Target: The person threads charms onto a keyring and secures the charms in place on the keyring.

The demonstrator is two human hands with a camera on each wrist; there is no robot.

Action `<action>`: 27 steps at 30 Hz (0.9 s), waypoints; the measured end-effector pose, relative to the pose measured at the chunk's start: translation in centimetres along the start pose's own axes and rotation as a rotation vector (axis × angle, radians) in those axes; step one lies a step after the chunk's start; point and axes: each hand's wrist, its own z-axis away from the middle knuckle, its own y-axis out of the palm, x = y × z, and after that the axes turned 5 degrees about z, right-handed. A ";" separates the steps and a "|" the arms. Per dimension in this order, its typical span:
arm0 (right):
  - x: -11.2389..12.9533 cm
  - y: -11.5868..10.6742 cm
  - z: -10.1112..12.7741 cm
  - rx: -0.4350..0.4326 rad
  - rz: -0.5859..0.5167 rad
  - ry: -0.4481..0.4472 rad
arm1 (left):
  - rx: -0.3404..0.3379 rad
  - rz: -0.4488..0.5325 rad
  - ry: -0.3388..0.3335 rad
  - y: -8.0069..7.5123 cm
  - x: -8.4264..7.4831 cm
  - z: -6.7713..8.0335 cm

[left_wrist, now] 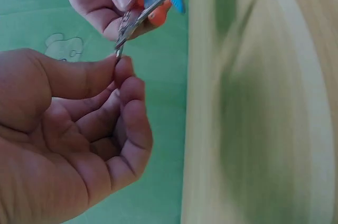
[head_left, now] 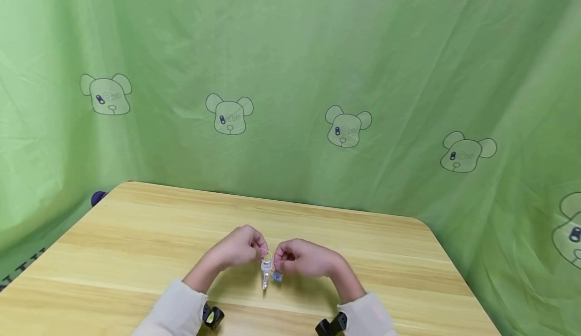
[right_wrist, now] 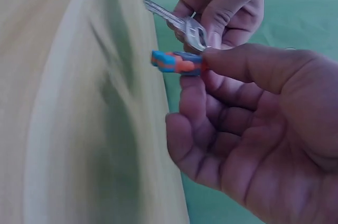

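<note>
Item: key, silver, with ring and charm attached.

Location: held in the air between my two hands, low over the near middle of the table. In the head view the blade hangs down toward the wood, not touching it.

Left hand: fingers curled, thumb and forefinger pinching the metal at the key's head end. In the left wrist view my fingertips close on the thin edge of metal; the other fingers fold loosely into the palm. Whether the pinch is on the ring or on the key's head itself I cannot tell.

Right hand: fingers curled, thumb and forefinger pinching the charm. In the right wrist view my thumb presses on its near end, with the remaining fingers curled below.

Charm: small, blue and orange, soft-looking, lying just beside the key's head and partly behind the blade in the left wrist view. Shape too small to make out further.

Hands: close together, knuckles nearly meeting, key between them.

Sleeves: pale, both at the near edge, each with a black wrist mount.

Surroundings: light wooden table; green cloth printed with bear heads, hanging behind and at both sides.
</note>
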 end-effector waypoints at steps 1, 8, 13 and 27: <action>-0.1 0.1 0.0 0.017 0.003 0.005 | 0.015 -0.015 -0.010 0.1 0.1 0.0; -0.7 0.9 -0.4 0.112 -0.048 0.074 | 0.097 -0.067 -0.043 0.6 0.8 0.3; -1.2 1.4 -0.7 0.108 -0.062 0.106 | 0.085 -0.130 -0.048 1.0 0.8 0.3; -1.3 1.6 -1.2 0.068 0.059 0.131 | 0.093 -0.297 -0.055 1.5 1.5 -0.1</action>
